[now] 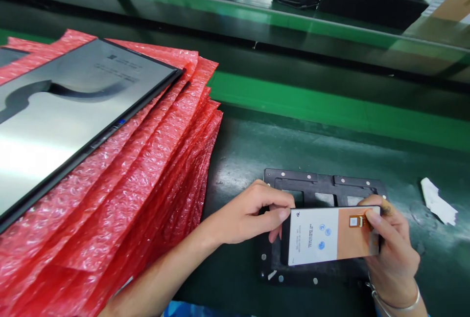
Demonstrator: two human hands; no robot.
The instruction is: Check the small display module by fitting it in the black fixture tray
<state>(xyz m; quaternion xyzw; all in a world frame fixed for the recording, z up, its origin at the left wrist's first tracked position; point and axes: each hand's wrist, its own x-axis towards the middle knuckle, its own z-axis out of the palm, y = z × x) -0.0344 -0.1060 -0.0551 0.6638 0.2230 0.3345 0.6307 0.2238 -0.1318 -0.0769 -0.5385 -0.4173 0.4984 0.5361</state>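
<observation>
Red bubble wrap (176, 126) fills the space left of and beyond the left forearm, stacked in many layers on a dark green workbench (242, 136) that runs under both hands. On top of the stack lies a large screen panel (73, 97), its shiny side up; the wrap presumably cushions it, and the pile's place to the left seems to leave working room before the hands. Directly beneath the hands sits a black frame (293, 183) with windows and round metal dots, lying flat, perhaps as a base for smaller parts.

Held above that frame, between the two hands, is a small display panel (317, 236), white and copper side up. Whether any of it rests on the frame, I cannot tell. The right hand (396, 246) grips its right end, thumb on top next to a small connector (354, 221), likely to steady it. The left hand (253, 212) pinches the upper left corner, thumb against fingers, apparently for fine control. Right of the right hand lies a crumpled white scrap (436, 202).
</observation>
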